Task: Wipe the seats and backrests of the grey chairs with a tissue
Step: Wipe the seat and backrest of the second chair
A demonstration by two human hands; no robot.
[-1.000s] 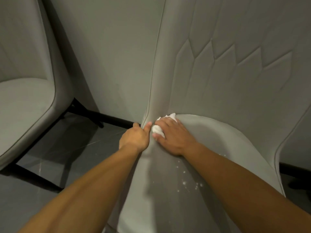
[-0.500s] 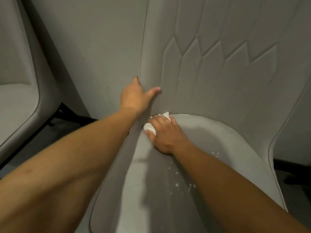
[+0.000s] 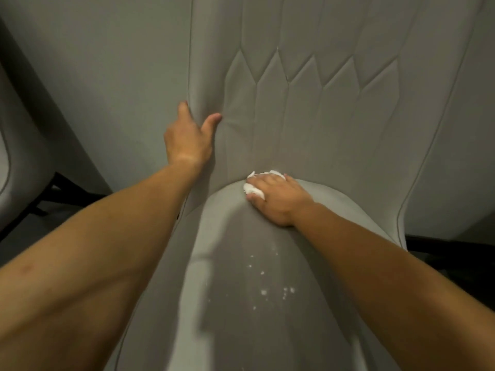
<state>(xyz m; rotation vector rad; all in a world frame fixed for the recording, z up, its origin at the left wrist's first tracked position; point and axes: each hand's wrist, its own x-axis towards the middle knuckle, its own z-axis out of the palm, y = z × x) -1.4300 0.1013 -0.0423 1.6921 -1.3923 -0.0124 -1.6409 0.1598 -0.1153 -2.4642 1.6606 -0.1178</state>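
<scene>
Tissue (image 3: 253,189) is a crumpled white wad, pinned under the right hand (image 3: 278,200) at the far end of the seat (image 3: 241,303), right in the crease where seat meets backrest (image 3: 308,108). Right hand lies palm down, fingers curled over the tissue, bits of it sticking out at the far and left side of the fingers. Left hand (image 3: 187,140) is spread open, not holding anything, fingers wrapped round the left edge of the backrest, thumb resting on its front face. The 2 hands are apart, left one farther and to the left. Grey chair has quilted pointed stitching on the backrest. Small white crumbs (image 3: 270,287) are scattered on the seat, nearer than the right hand. Second grey chair (image 3: 16,183) shows partly at the left edge, with dark legs (image 3: 51,194) below it. Wall (image 3: 101,76) behind is plain grey.
</scene>
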